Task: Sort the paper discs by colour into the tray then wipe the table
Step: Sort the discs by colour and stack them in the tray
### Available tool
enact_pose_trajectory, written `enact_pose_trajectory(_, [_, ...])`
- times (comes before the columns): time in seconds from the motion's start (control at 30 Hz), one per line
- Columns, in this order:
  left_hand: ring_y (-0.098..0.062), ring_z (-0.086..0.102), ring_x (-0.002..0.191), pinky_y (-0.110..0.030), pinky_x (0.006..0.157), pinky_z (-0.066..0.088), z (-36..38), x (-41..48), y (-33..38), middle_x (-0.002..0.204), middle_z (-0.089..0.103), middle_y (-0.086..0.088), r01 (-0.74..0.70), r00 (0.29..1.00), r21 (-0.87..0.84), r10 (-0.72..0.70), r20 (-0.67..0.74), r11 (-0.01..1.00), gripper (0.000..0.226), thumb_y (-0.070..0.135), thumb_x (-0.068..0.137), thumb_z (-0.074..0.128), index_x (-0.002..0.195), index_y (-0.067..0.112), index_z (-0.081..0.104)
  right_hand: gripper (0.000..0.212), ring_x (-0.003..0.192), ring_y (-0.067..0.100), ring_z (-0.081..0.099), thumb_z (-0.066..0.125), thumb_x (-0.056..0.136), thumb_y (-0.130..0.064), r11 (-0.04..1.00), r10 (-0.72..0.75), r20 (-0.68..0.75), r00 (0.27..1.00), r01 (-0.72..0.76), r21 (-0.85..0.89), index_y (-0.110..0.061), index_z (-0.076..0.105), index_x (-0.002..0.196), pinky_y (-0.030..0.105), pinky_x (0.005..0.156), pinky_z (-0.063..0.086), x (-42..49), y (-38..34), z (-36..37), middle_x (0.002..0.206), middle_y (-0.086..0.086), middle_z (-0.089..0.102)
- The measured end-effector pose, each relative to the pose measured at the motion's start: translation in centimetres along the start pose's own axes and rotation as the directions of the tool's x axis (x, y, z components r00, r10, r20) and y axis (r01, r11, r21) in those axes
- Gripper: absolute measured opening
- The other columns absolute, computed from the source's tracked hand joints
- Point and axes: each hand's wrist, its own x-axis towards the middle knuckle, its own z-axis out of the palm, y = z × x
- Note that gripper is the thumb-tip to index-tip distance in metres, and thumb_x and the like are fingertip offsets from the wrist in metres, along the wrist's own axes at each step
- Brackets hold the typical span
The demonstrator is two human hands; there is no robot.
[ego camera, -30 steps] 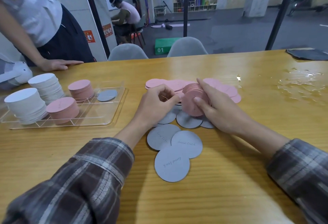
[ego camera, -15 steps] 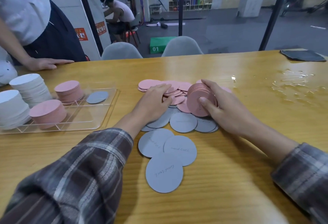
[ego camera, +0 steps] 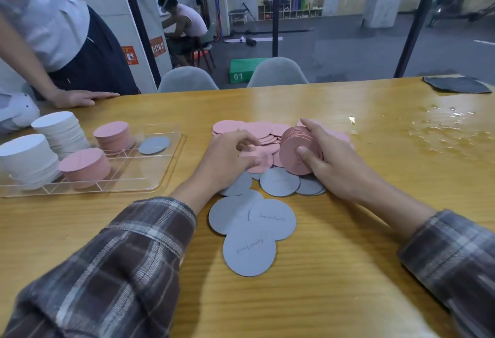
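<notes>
My right hand (ego camera: 329,160) grips a stack of pink discs (ego camera: 292,150) held on edge above the table. My left hand (ego camera: 227,160) pinches a single pink disc (ego camera: 261,162) at the near edge of the loose pink pile (ego camera: 254,130). Several grey discs (ego camera: 251,230) lie flat in front of the pile, some with handwriting. At the left, the clear tray (ego camera: 163,174) holds two white stacks (ego camera: 26,158), two pink stacks (ego camera: 85,167) and one grey disc (ego camera: 154,144).
Spilled water (ego camera: 439,134) glistens on the wooden table at the right, with a dark cloth (ego camera: 455,84) at the far right corner. Another person's hand (ego camera: 80,96) rests on the table's far left edge. Two grey chairs (ego camera: 187,79) stand behind the table.
My left hand reached onto the pink pile and now pinches one pink disc, drawn toward me. My right hand keeps hold of the pink stack, nearly unmoved.
</notes>
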Motion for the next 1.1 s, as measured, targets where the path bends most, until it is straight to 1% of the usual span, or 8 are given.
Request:
enact_pose_trajectory(0.17, [-0.005,0.066,0.078,-0.015,0.079,0.053,-1.4,-0.7,0.8,0.089,0.075,0.004,0.033,0.999,-0.282,-0.023,0.039,0.959,0.029,0.003,0.089,0.078,0.114,0.017,0.079,0.059,0.140,0.018,0.041,0.048,0.108,-0.027,1.000,-0.007,0.012,1.000,0.007,0.011,-0.023,0.026,0.162,0.021,0.101,0.028,0.1,0.0,0.1,0.152,0.001,0.049])
enact_pose_trajectory(0.37, [-0.014,0.067,0.078,-0.021,0.068,0.055,-0.6,-1.1,2.3,0.100,0.074,-0.013,0.055,0.997,-0.462,-0.028,0.065,0.885,0.017,0.002,0.093,0.074,0.102,0.016,0.079,0.053,0.140,0.018,0.042,0.044,0.109,-0.027,0.996,-0.005,0.014,1.000,0.003,0.092,-0.027,0.030,0.160,0.028,0.111,0.031,0.1,0.0,0.2,0.150,0.001,0.051])
enact_pose_trajectory(0.53, [-0.030,0.074,0.077,-0.039,0.076,0.064,1.5,-1.3,2.8,0.090,0.075,-0.008,0.040,0.997,-0.423,-0.066,-0.046,0.905,0.012,0.011,0.086,0.083,0.095,0.015,0.076,0.049,0.144,0.004,0.034,0.037,0.111,-0.029,0.980,-0.042,0.055,0.998,0.030,0.199,-0.025,0.031,0.160,0.026,0.120,0.025,-0.1,-0.6,0.2,0.156,-0.011,0.042])
enact_pose_trajectory(0.63, [-0.027,0.074,0.078,-0.046,0.079,0.064,1.9,-1.3,2.8,0.088,0.076,-0.002,0.034,0.995,-0.413,-0.070,-0.070,0.910,0.016,0.016,0.083,0.086,0.094,0.015,0.075,0.053,0.144,0.002,0.032,0.040,0.110,-0.031,0.985,-0.068,0.076,0.995,0.055,0.165,-0.022,0.028,0.161,0.024,0.121,0.023,-0.2,-0.9,0.3,0.157,-0.011,0.040])
enact_pose_trajectory(0.73, [-0.014,0.073,0.087,-0.036,0.082,0.062,2.2,-1.5,3.0,0.093,0.075,0.006,0.009,0.994,-0.351,-0.046,-0.098,0.936,0.023,0.022,0.082,0.088,0.099,0.018,0.072,0.062,0.147,0.010,0.033,0.051,0.107,-0.029,0.994,-0.099,0.091,0.991,0.094,0.055,-0.020,0.023,0.162,0.017,0.112,0.023,-0.2,-0.9,0.4,0.159,-0.003,0.040])
enact_pose_trajectory(0.9, [-0.002,0.060,0.125,-0.033,0.105,0.053,1.9,-1.7,2.6,0.133,0.066,0.009,-0.022,0.999,-0.283,0.032,0.031,0.959,0.059,0.021,0.092,0.077,0.146,0.021,0.054,0.069,0.144,0.012,0.035,0.051,0.106,-0.022,0.993,-0.099,0.074,0.992,0.094,0.068,-0.017,0.012,0.163,0.012,0.107,0.022,-0.2,-1.2,0.7,0.158,0.000,0.038])
enact_pose_trajectory(1.0, [-0.006,0.061,0.126,-0.036,0.111,0.049,1.9,-2.2,2.4,0.135,0.067,0.008,-0.057,0.994,-0.169,0.073,0.086,0.984,0.062,0.016,0.094,0.069,0.153,0.021,0.049,0.068,0.147,0.022,0.029,0.049,0.107,-0.027,0.990,-0.113,0.116,0.987,0.121,-0.066,-0.013,0.012,0.163,0.022,0.117,0.016,-0.4,-0.7,1.0,0.164,0.003,0.030])
enact_pose_trajectory(1.1, [-0.013,0.048,0.140,-0.023,0.116,0.035,2.2,-2.6,3.2,0.153,0.053,0.003,-0.059,0.989,-0.058,0.066,0.133,0.997,0.065,0.014,0.103,0.059,0.162,0.015,0.033,0.068,0.137,0.028,0.029,0.044,0.107,-0.033,0.974,-0.090,0.138,0.986,0.116,-0.193,-0.013,0.011,0.163,0.034,0.116,0.019,-0.7,-0.4,1.1,0.165,0.001,0.028])
